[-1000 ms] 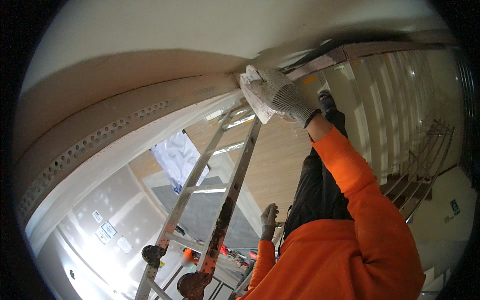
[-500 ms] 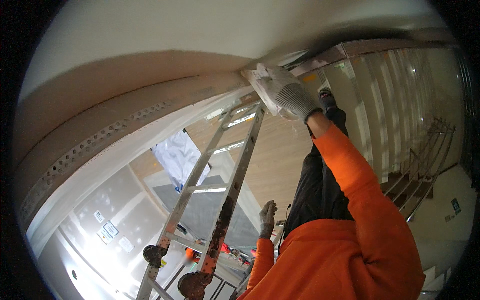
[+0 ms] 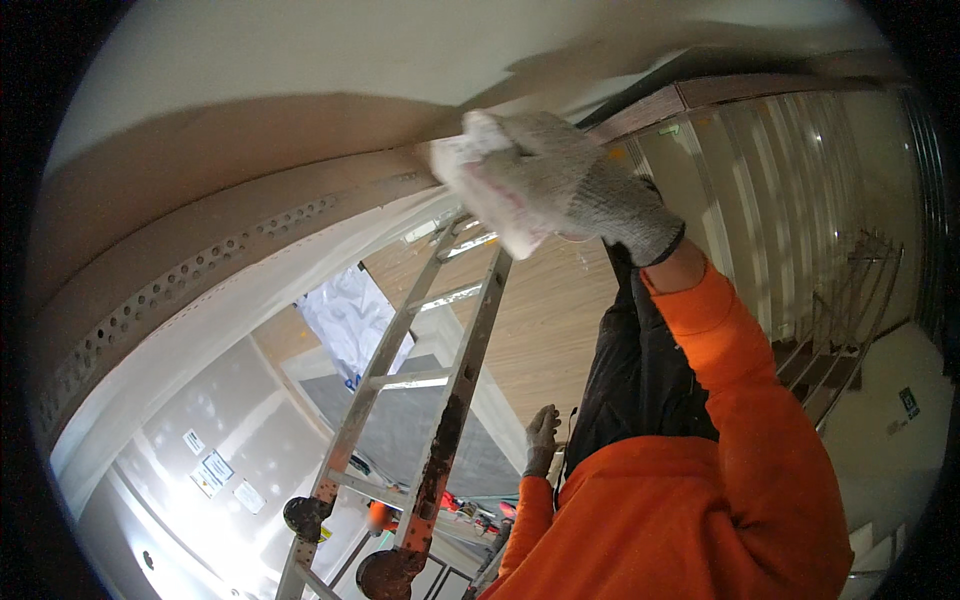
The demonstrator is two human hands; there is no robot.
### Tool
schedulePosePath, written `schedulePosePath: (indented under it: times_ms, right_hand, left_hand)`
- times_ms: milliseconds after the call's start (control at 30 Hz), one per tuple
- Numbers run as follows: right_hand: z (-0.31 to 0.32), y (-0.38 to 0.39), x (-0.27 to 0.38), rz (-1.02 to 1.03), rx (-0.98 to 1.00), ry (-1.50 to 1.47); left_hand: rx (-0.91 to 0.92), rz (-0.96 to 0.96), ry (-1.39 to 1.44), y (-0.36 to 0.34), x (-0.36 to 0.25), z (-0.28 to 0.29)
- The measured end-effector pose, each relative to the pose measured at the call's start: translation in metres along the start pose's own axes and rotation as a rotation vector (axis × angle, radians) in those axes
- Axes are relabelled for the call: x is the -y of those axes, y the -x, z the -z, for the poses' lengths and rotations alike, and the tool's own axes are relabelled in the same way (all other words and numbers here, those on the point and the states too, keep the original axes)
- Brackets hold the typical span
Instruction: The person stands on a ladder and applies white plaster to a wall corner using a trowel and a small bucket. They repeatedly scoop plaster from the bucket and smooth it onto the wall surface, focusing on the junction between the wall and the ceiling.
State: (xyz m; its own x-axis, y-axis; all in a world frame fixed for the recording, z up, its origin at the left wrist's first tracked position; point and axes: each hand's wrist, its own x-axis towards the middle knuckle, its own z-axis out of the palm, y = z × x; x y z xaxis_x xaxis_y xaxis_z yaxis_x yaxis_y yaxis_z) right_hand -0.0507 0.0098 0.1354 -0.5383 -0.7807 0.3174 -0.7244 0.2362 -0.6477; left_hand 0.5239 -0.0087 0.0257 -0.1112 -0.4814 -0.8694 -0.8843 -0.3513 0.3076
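My right hand [image 3: 590, 180], in a grey-white knit glove, is closed over a whitish flat pad [image 3: 490, 190]. The pad is blurred, and its exact kind is hard to make out. It is up by the right end of a brown wall edge [image 3: 400, 165]; I cannot tell whether it touches. A strip with punched holes [image 3: 215, 250] runs along that edge to the left. Low beside my dark trousers hangs my left hand [image 3: 541, 440], gloved as well, fingers loosely stretched with nothing seen in them.
An aluminium ladder [image 3: 415, 380], rusty and stained on its lower parts, leans left of me. Beyond it lies a white plastic sheet [image 3: 355, 315]. Metal handrails [image 3: 850, 310] stand at the right. Red items [image 3: 480, 512] lie on the floor below.
My right hand and the pad have moved left and a little nearer, with the wrist turned. My left hand has hardly moved.
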Motion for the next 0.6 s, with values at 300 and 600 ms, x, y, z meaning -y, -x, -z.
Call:
schedulePosePath:
  times_ms: [300,600]
  right_hand:
    - [-0.148,0.03,-0.133,-0.403,0.262,0.178]
    - [-0.067,-0.009,-0.054,-0.512,0.263,-0.435]
  left_hand:
    - [0.012,-0.095,-0.068,0.004,-0.038,0.012]
    - [0.005,-0.006,-0.004,0.0,0.025,0.01]
